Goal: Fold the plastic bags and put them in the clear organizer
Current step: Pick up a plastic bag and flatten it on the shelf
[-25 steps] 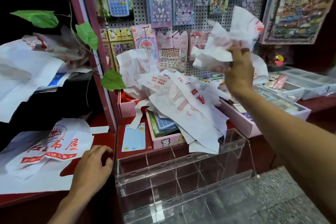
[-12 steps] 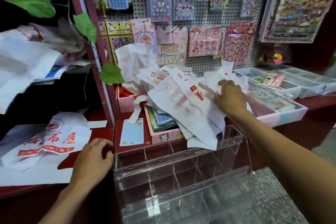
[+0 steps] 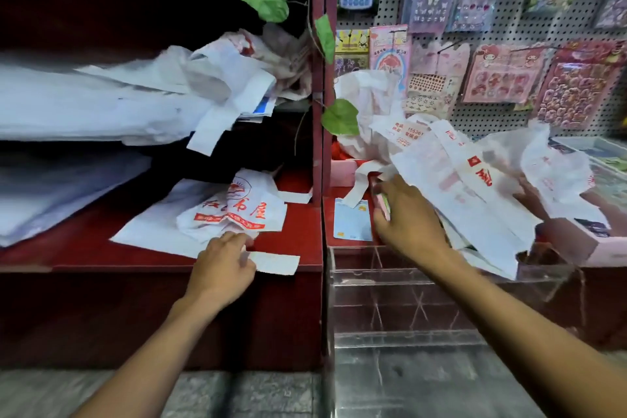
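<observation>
Now the left hand (image 3: 222, 263) rests on a printed plastic bag (image 3: 237, 210) left of the clear organizer (image 3: 424, 285), fingers curled onto its handle strip. Just above the organizer, the right hand (image 3: 409, 219) reaches under heaped bags (image 3: 454, 180) (grip unclear).
</observation>
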Tool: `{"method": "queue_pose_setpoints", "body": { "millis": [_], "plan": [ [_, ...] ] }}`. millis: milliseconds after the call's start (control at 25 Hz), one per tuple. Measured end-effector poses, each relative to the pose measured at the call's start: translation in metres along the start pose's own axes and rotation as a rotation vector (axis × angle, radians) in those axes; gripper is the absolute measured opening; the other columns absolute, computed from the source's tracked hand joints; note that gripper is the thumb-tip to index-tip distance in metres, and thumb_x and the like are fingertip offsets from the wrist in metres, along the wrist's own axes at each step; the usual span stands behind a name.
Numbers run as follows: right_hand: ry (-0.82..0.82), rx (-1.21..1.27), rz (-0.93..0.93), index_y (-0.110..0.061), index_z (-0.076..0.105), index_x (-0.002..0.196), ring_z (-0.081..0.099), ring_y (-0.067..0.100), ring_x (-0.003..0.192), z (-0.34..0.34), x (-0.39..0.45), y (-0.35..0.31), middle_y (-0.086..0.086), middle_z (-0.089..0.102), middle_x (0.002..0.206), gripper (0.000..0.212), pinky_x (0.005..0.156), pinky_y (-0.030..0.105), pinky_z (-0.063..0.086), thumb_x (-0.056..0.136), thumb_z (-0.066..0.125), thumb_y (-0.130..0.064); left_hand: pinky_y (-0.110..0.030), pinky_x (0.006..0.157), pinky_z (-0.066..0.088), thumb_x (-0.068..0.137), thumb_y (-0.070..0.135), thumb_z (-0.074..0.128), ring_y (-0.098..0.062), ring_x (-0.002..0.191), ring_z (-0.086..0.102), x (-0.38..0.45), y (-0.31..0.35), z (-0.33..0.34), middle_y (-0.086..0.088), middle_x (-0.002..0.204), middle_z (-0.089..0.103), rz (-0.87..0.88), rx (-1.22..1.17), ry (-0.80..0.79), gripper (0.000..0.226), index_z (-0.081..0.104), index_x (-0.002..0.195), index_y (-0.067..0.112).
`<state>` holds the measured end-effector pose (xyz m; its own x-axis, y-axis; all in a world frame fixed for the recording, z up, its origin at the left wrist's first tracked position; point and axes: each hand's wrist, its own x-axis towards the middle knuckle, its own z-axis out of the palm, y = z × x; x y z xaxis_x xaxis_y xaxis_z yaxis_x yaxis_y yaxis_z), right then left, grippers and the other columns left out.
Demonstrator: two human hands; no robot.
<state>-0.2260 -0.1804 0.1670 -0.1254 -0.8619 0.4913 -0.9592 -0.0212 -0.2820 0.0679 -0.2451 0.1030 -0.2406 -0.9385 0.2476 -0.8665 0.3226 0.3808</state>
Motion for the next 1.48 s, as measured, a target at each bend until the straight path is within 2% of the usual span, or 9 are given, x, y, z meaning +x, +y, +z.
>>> {"method": "queue_pose_setpoints", "body": {
  "millis": [280, 440, 520, 680, 760, 920, 1200, 1320, 1480],
  "plan": [
    [-0.363, 0.134, -0.145, -0.022, 0.045, 0.141, 0.051, 0.031, 0.123, 0.099, 0.015, -0.112, 0.007, 0.05, 0.141, 0.057, 0.096, 0.04, 0.048, 0.086, 0.059, -0.022, -0.033, 0.119, 0.021, 0.089, 0.036, 0.058, -0.019, 0.145, 0.026, -0.019, -0.048, -0.005, 0.0, 0.159, 0.028, 0.121, 0.203, -0.171, 0.069, 0.032, 0.152, 0.025],
    [-0.377, 0.155, -0.091, -0.029, 0.01, 0.156, 0.041, 0.035, 0.133, 0.149, 0.05, -0.158, 0.004, 0.011, 0.164, 0.086, 0.097, 0.043, 0.047, 0.085, 0.058, -0.015, -0.03, 0.112, 0.029, 0.082, 0.033, 0.056, -0.017, 0.131, 0.037, -0.02, -0.045, 0.0, 0.009, 0.149, 0.042, 0.248, 0.146, -0.113, 0.066, 0.04, 0.146, 0.03],
    [-0.422, 0.082, -0.093, -0.033, -0.001, 0.156, 0.049, 0.038, 0.124, 0.169, 0.063, -0.17, 0.009, 0.02, 0.16, 0.093, 0.089, 0.043, 0.047, 0.087, 0.06, -0.021, -0.028, 0.106, 0.034, 0.08, 0.033, 0.056, -0.016, 0.118, 0.041, -0.016, -0.043, 0.001, 0.012, 0.138, 0.051, 0.298, 0.101, -0.096, 0.061, 0.047, 0.14, 0.031],
    [-0.446, 0.002, -0.073, -0.027, 0.049, 0.138, 0.06, 0.035, 0.109, 0.186, 0.073, -0.161, 0.009, 0.063, 0.12, 0.057, 0.083, 0.038, 0.048, 0.083, 0.059, -0.02, -0.028, 0.101, 0.038, 0.08, 0.028, 0.055, -0.015, 0.116, 0.044, -0.003, -0.039, 0.007, 0.015, 0.134, 0.052, 0.332, 0.096, -0.102, 0.058, 0.049, 0.138, 0.031],
    [-0.385, 0.248, -0.1, -0.021, 0.069, 0.107, 0.064, 0.026, 0.097, 0.168, 0.068, -0.149, 0.004, 0.072, 0.103, 0.036, 0.075, 0.033, 0.048, 0.075, 0.054, -0.016, -0.029, 0.102, 0.039, 0.082, 0.025, 0.056, -0.016, 0.122, 0.044, 0.001, -0.038, 0.008, 0.015, 0.14, 0.05, 0.317, 0.089, -0.095, 0.06, 0.048, 0.14, 0.032],
    [-0.102, 0.647, -0.041, -0.023, 0.064, 0.09, 0.058, 0.012, 0.072, 0.095, 0.06, -0.104, -0.005, 0.069, 0.082, 0.02, 0.063, 0.032, 0.043, 0.078, 0.058, -0.008, -0.029, 0.104, 0.039, 0.085, 0.025, 0.057, -0.017, 0.129, 0.042, 0.008, -0.026, 0.015, 0.01, 0.148, 0.045, 0.242, 0.15, -0.107, 0.061, 0.043, 0.145, 0.027],
    [0.689, 0.997, 0.388, -0.031, 0.059, 0.073, 0.056, 0.023, 0.067, -0.048, 0.073, 0.013, -0.003, 0.06, 0.075, 0.038, 0.058, 0.038, 0.047, 0.065, 0.046, 0.004, -0.03, 0.113, 0.034, 0.084, 0.027, 0.056, -0.013, 0.139, 0.029, 0.008, 0.019, 0.033, 0.012, 0.159, 0.027, 0.172, 0.143, -0.174, 0.073, 0.03, 0.152, 0.032],
    [0.812, 0.8, 0.409, -0.036, 0.061, 0.089, 0.063, 0.025, 0.079, -0.085, 0.099, 0.066, -0.001, 0.065, 0.093, 0.046, 0.068, 0.045, 0.058, 0.063, 0.047, 0.0, -0.029, 0.113, 0.032, 0.084, 0.028, 0.057, -0.012, 0.14, 0.028, 0.008, 0.03, 0.037, 0.012, 0.16, 0.026, 0.176, 0.138, -0.182, 0.074, 0.029, 0.153, 0.033],
    [0.266, 0.588, 0.469, -0.028, 0.027, 0.151, 0.05, 0.019, 0.123, -0.1, 0.121, 0.121, 0.002, 0.047, 0.14, 0.085, 0.092, 0.033, 0.049, 0.081, 0.058, 0.008, -0.026, 0.115, 0.03, 0.087, 0.031, 0.056, -0.008, 0.142, 0.023, 0.009, 0.035, 0.039, 0.017, 0.16, 0.02, 0.206, 0.125, -0.158, 0.075, 0.022, 0.154, 0.036]
  ]
}}
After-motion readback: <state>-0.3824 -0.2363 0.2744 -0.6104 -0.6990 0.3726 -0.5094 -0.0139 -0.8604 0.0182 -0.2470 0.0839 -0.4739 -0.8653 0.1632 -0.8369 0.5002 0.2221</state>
